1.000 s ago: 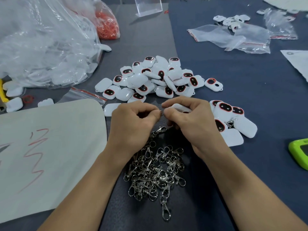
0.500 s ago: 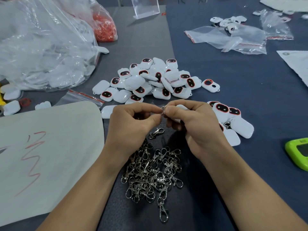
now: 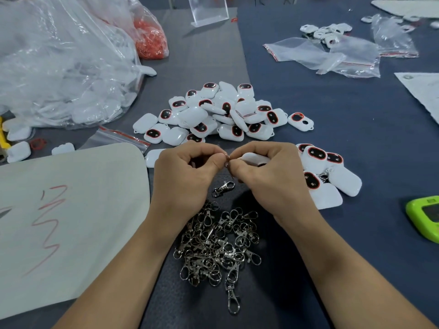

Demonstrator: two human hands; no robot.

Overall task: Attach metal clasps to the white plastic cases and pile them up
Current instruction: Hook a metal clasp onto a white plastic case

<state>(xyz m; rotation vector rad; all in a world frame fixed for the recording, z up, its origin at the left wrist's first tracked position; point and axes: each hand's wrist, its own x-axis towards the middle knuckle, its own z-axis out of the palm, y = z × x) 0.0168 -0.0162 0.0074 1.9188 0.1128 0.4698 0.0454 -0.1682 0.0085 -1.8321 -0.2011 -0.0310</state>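
My left hand (image 3: 187, 172) and my right hand (image 3: 268, 172) meet fingertip to fingertip above the table. Between them they pinch the small ring of a metal clasp (image 3: 227, 160). My right hand also holds a white plastic case (image 3: 255, 159), mostly hidden under its fingers. A heap of loose metal clasps (image 3: 218, 243) lies just below my wrists, with one clasp (image 3: 223, 188) apart at its top. A big pile of white cases (image 3: 221, 115) with red-rimmed dark windows lies beyond my hands. A smaller pile of cases (image 3: 325, 176) sits to the right of my right hand.
A large clear bag of white parts (image 3: 59, 67) and a bag of red rings (image 3: 149, 36) fill the far left. White paper with red scribbles (image 3: 66, 210) lies at left. Empty zip bags (image 3: 332, 55) lie far right; a green device (image 3: 425, 217) sits at the right edge.
Both hands have lifted slightly and stayed joined, working the clasp ring at the case; the camera view shifted a little.
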